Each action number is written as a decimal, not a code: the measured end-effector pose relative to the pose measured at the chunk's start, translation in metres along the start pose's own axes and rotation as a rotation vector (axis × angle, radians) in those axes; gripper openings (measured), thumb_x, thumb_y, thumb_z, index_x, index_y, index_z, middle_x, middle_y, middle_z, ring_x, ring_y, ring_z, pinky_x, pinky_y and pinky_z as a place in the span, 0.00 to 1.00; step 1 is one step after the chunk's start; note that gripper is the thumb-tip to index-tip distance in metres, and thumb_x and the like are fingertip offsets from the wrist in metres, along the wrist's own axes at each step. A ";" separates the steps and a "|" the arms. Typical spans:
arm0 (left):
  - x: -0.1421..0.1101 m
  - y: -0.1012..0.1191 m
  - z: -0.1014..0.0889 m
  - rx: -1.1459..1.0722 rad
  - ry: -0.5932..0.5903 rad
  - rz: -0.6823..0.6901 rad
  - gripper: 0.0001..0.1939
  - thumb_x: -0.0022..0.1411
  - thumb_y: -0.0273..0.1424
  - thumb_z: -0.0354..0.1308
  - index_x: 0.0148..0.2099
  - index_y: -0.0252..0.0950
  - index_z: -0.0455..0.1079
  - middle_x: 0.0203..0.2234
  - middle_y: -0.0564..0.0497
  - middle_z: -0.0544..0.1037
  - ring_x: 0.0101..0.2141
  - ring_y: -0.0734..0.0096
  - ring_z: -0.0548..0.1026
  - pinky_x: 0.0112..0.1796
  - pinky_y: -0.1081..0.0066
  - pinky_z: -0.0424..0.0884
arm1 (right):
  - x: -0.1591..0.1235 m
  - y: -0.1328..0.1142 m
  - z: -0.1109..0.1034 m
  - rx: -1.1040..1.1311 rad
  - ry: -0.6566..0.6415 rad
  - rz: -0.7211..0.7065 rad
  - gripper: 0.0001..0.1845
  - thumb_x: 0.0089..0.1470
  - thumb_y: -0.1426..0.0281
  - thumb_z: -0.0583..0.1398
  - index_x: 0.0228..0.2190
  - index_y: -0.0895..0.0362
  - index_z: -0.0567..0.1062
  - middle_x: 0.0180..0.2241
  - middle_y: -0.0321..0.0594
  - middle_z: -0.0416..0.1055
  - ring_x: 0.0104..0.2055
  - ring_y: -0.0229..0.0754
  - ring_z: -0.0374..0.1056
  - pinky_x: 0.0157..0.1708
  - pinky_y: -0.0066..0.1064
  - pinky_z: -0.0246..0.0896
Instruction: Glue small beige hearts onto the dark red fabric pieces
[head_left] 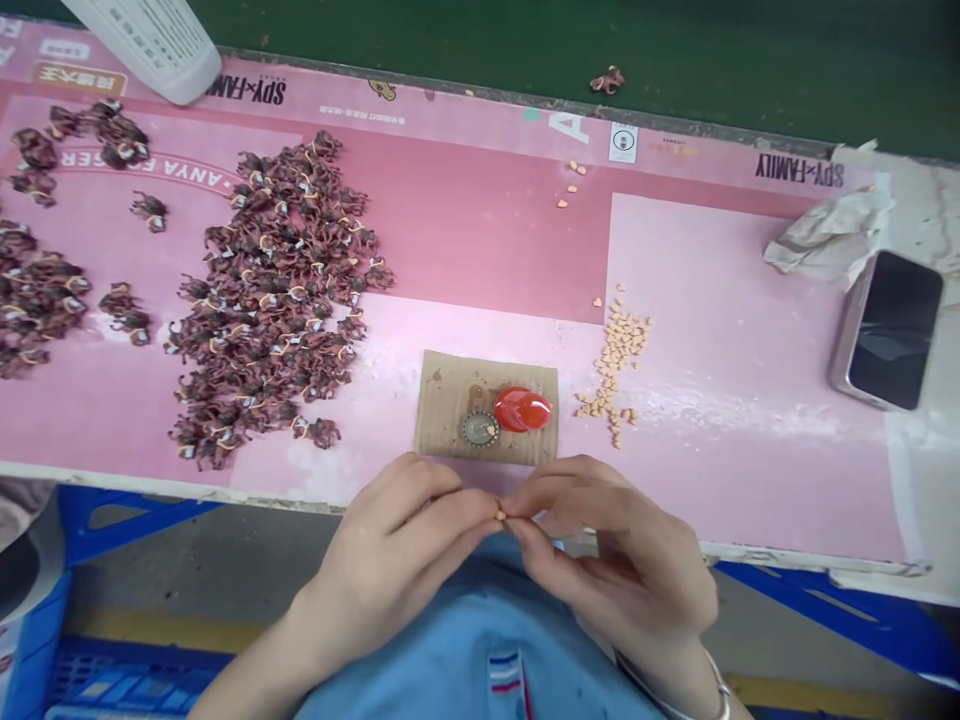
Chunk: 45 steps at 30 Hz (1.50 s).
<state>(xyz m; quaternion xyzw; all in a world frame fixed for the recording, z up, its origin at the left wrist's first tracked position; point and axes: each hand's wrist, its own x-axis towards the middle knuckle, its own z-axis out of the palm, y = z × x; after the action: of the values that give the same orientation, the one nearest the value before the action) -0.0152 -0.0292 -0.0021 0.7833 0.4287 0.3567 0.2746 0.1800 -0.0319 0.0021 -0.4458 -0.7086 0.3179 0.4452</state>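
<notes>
Just past the table's front edge, my left hand (409, 530) and my right hand (611, 545) meet fingertip to fingertip. Between them shows a tiny beige piece (500, 515), pinched by both hands; its exact shape is too small to make out. Directly beyond the fingers lies a piece of brown cardboard (442, 400). On it sit a shiny red-orange oval object (523, 409) and a bottle cap (480, 429) with a small beige piece in it. Many similar loose beige pieces (619, 345) are scattered to the right of the cardboard.
A large pile of small dark-brown figures (277, 300) covers the table's left part, with smaller clusters (41, 300) farther left. A white bottle (157, 50) stands at the back left. On the right are a phone (892, 325) and crumpled paper (829, 235). One figure (607, 80) lies on the green surface.
</notes>
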 end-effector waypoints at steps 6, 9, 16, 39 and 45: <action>0.000 -0.004 -0.003 0.035 0.003 -0.018 0.04 0.75 0.27 0.57 0.47 0.38 0.74 0.33 0.52 0.79 0.32 0.74 0.77 0.37 0.78 0.78 | -0.003 0.004 0.005 0.050 0.109 0.097 0.16 0.58 0.82 0.65 0.34 0.50 0.66 0.31 0.34 0.81 0.32 0.39 0.79 0.35 0.33 0.78; -0.004 -0.006 -0.004 0.071 0.070 -0.075 0.11 0.77 0.27 0.52 0.55 0.38 0.73 0.40 0.49 0.79 0.38 0.74 0.79 0.43 0.79 0.79 | -0.004 0.014 0.001 0.004 0.227 0.137 0.17 0.58 0.81 0.66 0.34 0.50 0.67 0.31 0.32 0.81 0.33 0.39 0.79 0.39 0.35 0.78; -0.021 -0.019 0.011 -0.158 0.250 -0.250 0.21 0.71 0.21 0.59 0.62 0.43 0.70 0.44 0.50 0.79 0.43 0.71 0.82 0.48 0.72 0.81 | -0.005 0.035 -0.003 -0.257 0.367 0.196 0.17 0.56 0.79 0.69 0.33 0.50 0.68 0.33 0.35 0.82 0.39 0.44 0.82 0.39 0.37 0.77; -0.010 -0.017 0.007 -0.363 0.203 -0.260 0.11 0.72 0.22 0.61 0.51 0.41 0.79 0.39 0.53 0.82 0.43 0.77 0.80 0.47 0.82 0.78 | -0.003 0.039 -0.002 -0.142 0.394 0.135 0.19 0.53 0.81 0.71 0.32 0.51 0.67 0.32 0.33 0.81 0.37 0.41 0.82 0.39 0.33 0.79; -0.004 -0.007 0.009 -0.728 0.134 -0.531 0.15 0.73 0.38 0.63 0.59 0.56 0.78 0.36 0.55 0.80 0.35 0.81 0.79 0.38 0.88 0.77 | 0.006 0.003 -0.006 -0.030 0.126 0.082 0.21 0.56 0.84 0.66 0.29 0.51 0.63 0.33 0.32 0.83 0.34 0.37 0.80 0.36 0.30 0.79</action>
<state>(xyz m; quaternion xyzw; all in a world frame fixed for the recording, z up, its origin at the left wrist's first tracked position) -0.0135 -0.0305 -0.0139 0.4737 0.4782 0.4513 0.5858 0.1854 -0.0250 0.0040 -0.5001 -0.6650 0.2964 0.4689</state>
